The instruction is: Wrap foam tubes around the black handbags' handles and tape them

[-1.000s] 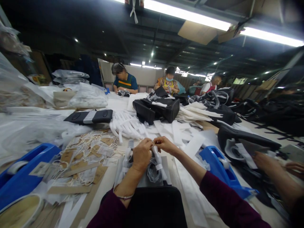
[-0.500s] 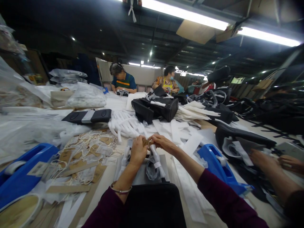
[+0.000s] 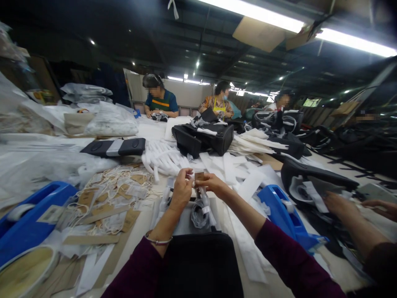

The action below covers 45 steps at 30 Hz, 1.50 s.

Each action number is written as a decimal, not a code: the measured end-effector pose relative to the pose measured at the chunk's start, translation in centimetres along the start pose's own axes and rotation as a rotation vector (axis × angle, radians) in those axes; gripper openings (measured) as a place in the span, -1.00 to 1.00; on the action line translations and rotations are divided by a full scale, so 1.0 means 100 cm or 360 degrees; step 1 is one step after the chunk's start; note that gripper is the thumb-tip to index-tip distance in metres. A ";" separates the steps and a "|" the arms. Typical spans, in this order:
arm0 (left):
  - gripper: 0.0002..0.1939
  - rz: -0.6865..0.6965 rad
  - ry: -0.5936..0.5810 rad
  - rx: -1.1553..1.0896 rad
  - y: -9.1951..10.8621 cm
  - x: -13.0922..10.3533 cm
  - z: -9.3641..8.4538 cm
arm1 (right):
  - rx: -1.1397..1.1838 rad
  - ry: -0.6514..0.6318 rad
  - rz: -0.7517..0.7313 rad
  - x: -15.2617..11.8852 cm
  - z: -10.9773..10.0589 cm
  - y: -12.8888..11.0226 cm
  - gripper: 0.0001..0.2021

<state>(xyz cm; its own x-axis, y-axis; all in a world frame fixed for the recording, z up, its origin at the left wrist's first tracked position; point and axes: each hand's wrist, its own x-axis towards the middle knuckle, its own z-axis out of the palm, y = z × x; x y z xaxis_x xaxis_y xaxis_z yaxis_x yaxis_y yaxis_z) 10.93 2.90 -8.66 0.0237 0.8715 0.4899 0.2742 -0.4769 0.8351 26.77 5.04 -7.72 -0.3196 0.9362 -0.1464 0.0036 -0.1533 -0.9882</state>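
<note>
My right hand (image 3: 211, 183) pinches a small brown tag (image 3: 199, 176) above the wrapped handle of a bag. Just left of the tag is my left hand (image 3: 183, 184), its fingers curled together; whatever lies between them is too small to make out. Below both hands lies a black bag (image 3: 201, 265) with its front toward me. White wrapping covers its handles (image 3: 204, 202), and a coil in clear plastic (image 3: 197, 215) sits between them.
Brown tags with white strings (image 3: 105, 207) are heaped at left. Blue tape dispensers (image 3: 37, 215) (image 3: 287, 215) stand on both sides. White foam strips (image 3: 163, 156) and black bags (image 3: 203, 138) lie ahead. A co-worker's hands (image 3: 344, 207) work at right.
My hands have drawn slightly apart. The brown tag now stands upright in my right fingers, and my left fingers have come off it. At far right, the co-worker's hands have shifted.
</note>
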 end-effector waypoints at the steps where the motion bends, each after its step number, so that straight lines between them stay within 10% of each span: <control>1: -0.63 -0.0061 -0.0081 -0.0001 -0.003 -0.001 0.001 | 0.0129 0.0150 0.0066 0.000 -0.003 0.006 -0.68; 5: -0.47 -0.0212 -0.0531 0.0328 -0.012 -0.005 0.005 | 0.0356 0.0453 0.0146 -0.002 -0.016 0.029 -0.76; 15: -0.73 -0.0031 -0.0700 0.0491 -0.015 -0.006 0.003 | 0.0400 0.0653 -0.0089 -0.069 -0.029 0.037 -0.70; 25: -0.84 -0.0178 -0.0671 0.0767 -0.011 -0.012 0.005 | -0.0124 0.0689 -0.0680 -0.066 0.011 -0.002 -0.87; 34: -0.69 -0.0167 -0.0449 0.1272 0.011 -0.010 -0.006 | -0.0676 0.1188 -0.0401 -0.058 0.002 -0.007 -0.70; 40: -0.70 -0.0187 -0.0749 0.1450 0.016 -0.013 -0.009 | -0.1781 0.0327 -0.1086 -0.166 0.103 0.029 -0.71; 45: -0.69 -0.0148 -0.0965 0.1516 0.017 -0.025 -0.014 | -0.1945 0.0275 -0.1158 -0.178 0.117 0.073 -0.58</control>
<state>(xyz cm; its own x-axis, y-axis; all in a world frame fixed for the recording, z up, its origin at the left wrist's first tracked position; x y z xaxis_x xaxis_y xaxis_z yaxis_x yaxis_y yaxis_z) 9.98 -0.25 -8.17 0.3563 0.9342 0.0174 0.9134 -0.3521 0.2042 21.40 -16.47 -11.79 -0.4875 0.7266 0.4842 0.7187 0.6488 -0.2500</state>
